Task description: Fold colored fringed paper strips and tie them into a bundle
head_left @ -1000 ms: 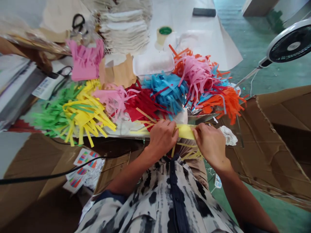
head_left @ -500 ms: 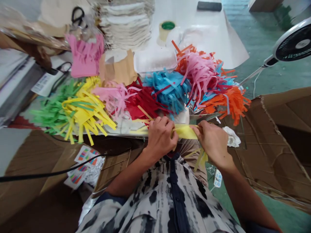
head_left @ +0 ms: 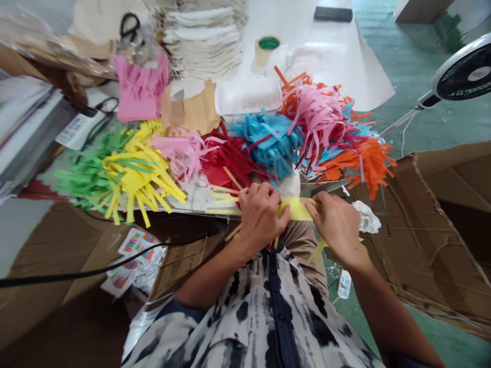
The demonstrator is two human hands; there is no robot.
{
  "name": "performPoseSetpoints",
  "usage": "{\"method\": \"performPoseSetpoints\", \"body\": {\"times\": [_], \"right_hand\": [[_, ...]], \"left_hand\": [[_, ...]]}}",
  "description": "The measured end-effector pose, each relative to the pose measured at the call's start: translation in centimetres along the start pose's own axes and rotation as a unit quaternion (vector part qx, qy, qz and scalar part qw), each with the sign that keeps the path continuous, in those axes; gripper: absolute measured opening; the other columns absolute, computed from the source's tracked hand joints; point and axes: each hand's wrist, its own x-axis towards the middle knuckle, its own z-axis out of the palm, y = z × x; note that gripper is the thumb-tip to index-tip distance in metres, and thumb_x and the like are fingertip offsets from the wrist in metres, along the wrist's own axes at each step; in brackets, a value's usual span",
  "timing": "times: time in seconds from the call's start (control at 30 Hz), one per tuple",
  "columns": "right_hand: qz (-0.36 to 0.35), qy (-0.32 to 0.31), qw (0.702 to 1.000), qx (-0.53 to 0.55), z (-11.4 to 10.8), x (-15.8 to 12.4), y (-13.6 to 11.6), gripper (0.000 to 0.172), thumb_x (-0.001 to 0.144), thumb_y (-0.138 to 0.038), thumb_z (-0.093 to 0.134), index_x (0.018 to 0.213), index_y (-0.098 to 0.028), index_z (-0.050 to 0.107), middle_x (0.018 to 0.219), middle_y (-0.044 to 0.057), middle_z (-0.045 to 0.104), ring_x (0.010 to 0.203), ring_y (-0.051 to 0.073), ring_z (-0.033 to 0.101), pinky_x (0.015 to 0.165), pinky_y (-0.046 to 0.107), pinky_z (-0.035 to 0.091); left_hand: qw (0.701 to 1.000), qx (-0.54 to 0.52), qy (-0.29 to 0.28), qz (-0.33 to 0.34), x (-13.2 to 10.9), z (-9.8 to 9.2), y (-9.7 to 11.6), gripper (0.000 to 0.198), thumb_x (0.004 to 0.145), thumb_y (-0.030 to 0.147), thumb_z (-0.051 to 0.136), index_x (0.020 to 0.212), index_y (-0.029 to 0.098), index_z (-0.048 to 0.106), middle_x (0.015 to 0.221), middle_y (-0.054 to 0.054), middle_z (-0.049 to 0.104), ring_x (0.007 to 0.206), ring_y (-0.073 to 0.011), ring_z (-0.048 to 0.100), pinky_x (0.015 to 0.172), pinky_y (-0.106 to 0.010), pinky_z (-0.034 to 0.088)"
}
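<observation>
Since the preceding frame, the left hand's (head_left: pixel 261 217) thumb has advanced slightly right along the yellow paper band (head_left: pixel 298 208), which it and the right hand (head_left: pixel 339 225) pinch at the worktop's (head_left: pixel 196 204) near edge, suggesting shaping continues

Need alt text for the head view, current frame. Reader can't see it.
A person's left hand and right hand hold a yellow fringed strip between them at the near edge of a cluttered table. Just beyond lie fringed bundles in green, yellow, pink, red, blue and orange, with a fan at the picture's right edge.
</observation>
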Motion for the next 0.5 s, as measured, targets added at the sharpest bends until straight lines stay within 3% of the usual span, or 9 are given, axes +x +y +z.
{"method": "performPoseSetpoints", "body": {"times": [0.13,0.3,0.5], "right_hand": [[0.004,-0.013,1.0,0.017,-0.32,0.02,-0.04,0.055,0.106,-0.063,0.039,0.097,-0.019,0.069,0.086,0.01,0.074,0.073,0.022,0.062,0.06,0.032,0.019],[0.011,-0.025,1.0,0.006,-0.63,0.12,-0.32,0.034,0.104,-0.049,0.052,0.099,-0.019,0.069,0.087,0.009,0.074,0.075,0.022,0.062,0.061,0.032,0.02],[0.005,-0.005,1.0,0.011,-0.37,0.02,-0.27,0.035,0.104,-0.05,0.054,0.099,-0.019,0.069,0.086,0.008,0.073,0.076,0.022,0.061,0.061,0.031,0.019]], "left_hand": [[1.0,0.003,0.019,-0.009,-0.04,0.4,-0.21,0.014,0.094,0.03,0.066,0.083,0.022,0.068,0.109,-0.009,0.07,0.107,-0.0294,0.056,0.1,-0.054,0.039],[0.999,0.026,0.014,-0.013,-0.1,0.18,-0.58,0.012,0.094,0.029,0.065,0.084,0.022,0.069,0.11,-0.009,0.068,0.106,-0.0297,0.055,0.098,-0.053,0.039],[1.0,0.029,0.007,-0.002,-0.17,0.45,-0.79,0.011,0.095,0.03,0.064,0.089,0.021,0.067,0.11,-0.01,0.068,0.106,-0.0299,0.056,0.098,-0.053,0.039]]}}
